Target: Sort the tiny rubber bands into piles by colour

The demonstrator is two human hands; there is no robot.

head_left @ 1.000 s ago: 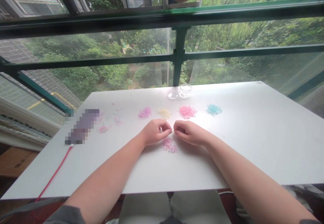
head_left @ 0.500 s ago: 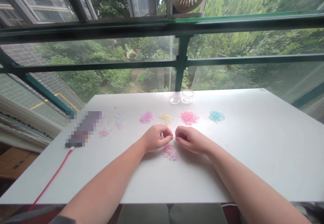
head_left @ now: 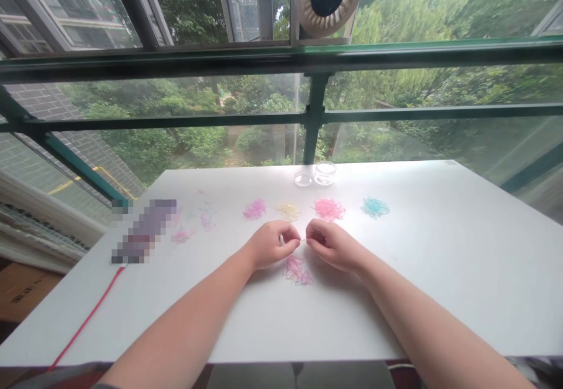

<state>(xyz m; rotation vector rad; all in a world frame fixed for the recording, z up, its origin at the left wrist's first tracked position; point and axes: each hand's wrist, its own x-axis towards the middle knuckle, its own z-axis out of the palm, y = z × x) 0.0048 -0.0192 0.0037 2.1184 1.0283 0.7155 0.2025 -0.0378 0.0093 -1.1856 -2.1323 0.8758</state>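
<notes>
Above the white table, my left hand (head_left: 275,244) and my right hand (head_left: 332,244) face each other, fingertips pinched and a small gap apart. A thin pale strand (head_left: 303,240) spans the gap, held at both ends. Just below them lies a mixed pile of pink and purple bands (head_left: 298,270). Beyond the hands sit separate piles: purple bands (head_left: 254,209), yellow bands (head_left: 288,210), pink bands (head_left: 328,209) and teal bands (head_left: 375,207). Loose mixed bands (head_left: 208,219) are scattered to the left.
A clear round container (head_left: 325,173) and a clear lid (head_left: 303,179) stand near the table's (head_left: 461,271) far edge. At the left lies a blurred dark device (head_left: 147,230) with a red cable (head_left: 90,317). A green railing (head_left: 197,63) runs behind the table.
The camera view has tilted slightly upward, so everything appears a little lower. Between my fingertips the pale strand is now easier to see. My hands keep nearly the same pose.
</notes>
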